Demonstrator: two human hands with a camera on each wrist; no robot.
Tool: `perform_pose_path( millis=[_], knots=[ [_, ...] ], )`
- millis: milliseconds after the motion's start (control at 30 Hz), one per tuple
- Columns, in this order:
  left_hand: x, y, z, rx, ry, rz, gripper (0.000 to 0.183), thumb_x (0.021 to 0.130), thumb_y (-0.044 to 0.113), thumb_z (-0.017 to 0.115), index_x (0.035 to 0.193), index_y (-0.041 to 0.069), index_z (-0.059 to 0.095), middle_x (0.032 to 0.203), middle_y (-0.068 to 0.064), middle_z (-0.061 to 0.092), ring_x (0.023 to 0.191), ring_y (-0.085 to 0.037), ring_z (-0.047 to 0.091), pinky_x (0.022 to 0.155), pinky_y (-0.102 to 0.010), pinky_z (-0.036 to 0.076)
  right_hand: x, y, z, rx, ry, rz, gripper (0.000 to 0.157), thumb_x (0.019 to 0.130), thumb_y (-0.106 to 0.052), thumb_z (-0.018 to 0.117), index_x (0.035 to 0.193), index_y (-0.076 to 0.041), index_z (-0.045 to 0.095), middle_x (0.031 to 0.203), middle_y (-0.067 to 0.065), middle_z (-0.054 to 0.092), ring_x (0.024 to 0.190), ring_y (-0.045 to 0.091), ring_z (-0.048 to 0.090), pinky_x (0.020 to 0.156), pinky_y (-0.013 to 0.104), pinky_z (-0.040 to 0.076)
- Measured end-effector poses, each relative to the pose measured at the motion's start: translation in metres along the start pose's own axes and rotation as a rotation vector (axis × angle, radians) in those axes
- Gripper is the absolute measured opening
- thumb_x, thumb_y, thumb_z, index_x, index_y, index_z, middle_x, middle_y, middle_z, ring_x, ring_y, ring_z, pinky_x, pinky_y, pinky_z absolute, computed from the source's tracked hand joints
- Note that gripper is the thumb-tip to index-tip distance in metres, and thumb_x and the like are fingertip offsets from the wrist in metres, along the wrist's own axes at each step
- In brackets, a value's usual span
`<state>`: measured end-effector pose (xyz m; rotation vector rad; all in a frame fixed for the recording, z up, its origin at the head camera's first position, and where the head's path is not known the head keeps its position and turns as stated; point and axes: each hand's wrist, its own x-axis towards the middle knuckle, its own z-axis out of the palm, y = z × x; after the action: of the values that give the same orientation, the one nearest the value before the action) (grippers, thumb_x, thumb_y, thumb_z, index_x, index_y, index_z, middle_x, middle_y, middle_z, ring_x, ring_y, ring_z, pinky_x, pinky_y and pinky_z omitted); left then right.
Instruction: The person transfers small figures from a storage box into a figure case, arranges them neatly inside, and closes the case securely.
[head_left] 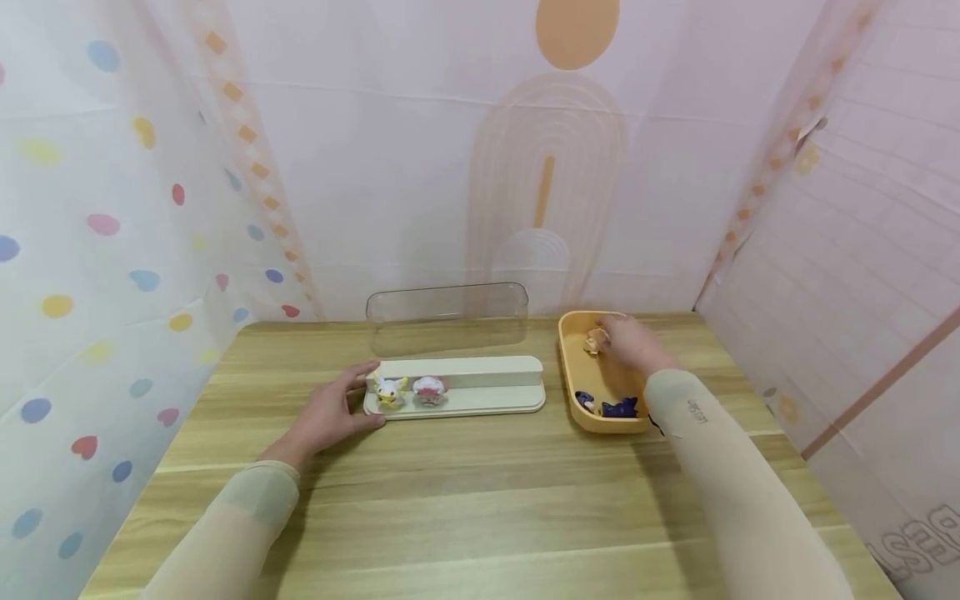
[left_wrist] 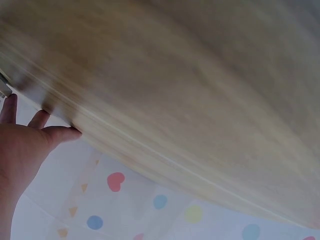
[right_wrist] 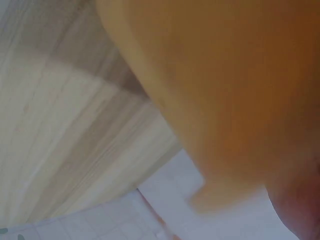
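Observation:
My left hand (head_left: 330, 417) holds the left end of a white two-step display stand (head_left: 495, 400), thumb at its front corner and fingers at the back. On the stand's lower step are a yellow-and-white figurine (head_left: 390, 392) and, to its right, a pink-and-white figurine (head_left: 429, 390). Inside the yellow tray (head_left: 572, 367), my right hand (head_left: 633, 342) pinches a small orange-and-cream figurine (head_left: 595, 341) near the far end. Two dark blue figurines, one at the left (head_left: 585, 401) and one at the right (head_left: 620, 408), lie at the tray's near end. The right wrist view is blurred, mostly tray wall.
Behind the stand, a clear plastic cover (head_left: 447, 317) stands on the wooden table (head_left: 465, 500) near the back curtain (head_left: 375, 183). Patterned curtains also enclose the left and right sides. The tray sits just right of the stand, with a narrow gap between them.

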<state>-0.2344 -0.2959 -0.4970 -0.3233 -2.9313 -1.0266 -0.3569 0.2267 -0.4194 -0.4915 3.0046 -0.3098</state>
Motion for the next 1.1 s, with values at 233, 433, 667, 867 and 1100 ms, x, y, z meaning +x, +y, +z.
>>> perform_pose_path(
  millis=[233,433,667,867,1100],
  knots=[
    [0.002,0.004,-0.002,-0.001,-0.008,0.002,0.097,0.086,0.032,0.092,0.166,0.023,0.037,0.149,-0.031,0.061,0.143,-0.056,0.052,0.119,-0.077,0.035,-0.004,0.001,0.01,0.027,-0.057,0.063,0.051,0.108,-0.013,0.056,0.158,-0.007,0.047,0.162,0.023,0.05,0.15,0.047,0.046,0.126,0.063,0.037],
    [0.003,0.007,-0.004,0.007,-0.01,0.008,0.096,0.087,0.029,0.092,0.166,0.022,0.037,0.149,-0.032,0.06,0.143,-0.057,0.051,0.119,-0.078,0.033,-0.005,0.003,0.009,0.014,-0.039,0.052,0.063,0.098,-0.01,0.074,0.156,-0.004,0.049,0.164,0.027,0.044,0.148,0.049,0.048,0.124,0.064,0.039],
    [0.004,0.005,-0.002,0.005,-0.007,0.011,0.096,0.087,0.029,0.092,0.165,0.022,0.037,0.148,-0.033,0.061,0.143,-0.058,0.051,0.119,-0.078,0.033,-0.008,0.005,0.011,0.022,-0.046,0.024,0.064,0.091,-0.011,0.085,0.148,-0.006,0.056,0.16,0.026,0.045,0.138,0.047,0.056,0.117,0.064,0.046],
    [0.004,0.004,-0.001,0.006,-0.011,0.008,0.096,0.087,0.03,0.092,0.165,0.022,0.037,0.148,-0.033,0.061,0.143,-0.058,0.051,0.119,-0.078,0.033,-0.012,0.002,0.014,-0.044,-0.077,-0.023,0.076,0.089,-0.024,0.088,0.151,0.001,0.053,0.151,0.028,0.055,0.134,0.045,0.059,0.115,0.06,0.049],
    [0.004,0.005,-0.002,0.006,-0.01,0.001,0.096,0.087,0.03,0.092,0.166,0.024,0.036,0.149,-0.032,0.06,0.143,-0.057,0.051,0.119,-0.077,0.034,-0.011,-0.005,0.016,-0.024,-0.007,-0.089,0.076,0.088,-0.017,0.089,0.154,-0.008,0.053,0.159,0.028,0.05,0.143,0.048,0.053,0.119,0.061,0.046]
  ],
)
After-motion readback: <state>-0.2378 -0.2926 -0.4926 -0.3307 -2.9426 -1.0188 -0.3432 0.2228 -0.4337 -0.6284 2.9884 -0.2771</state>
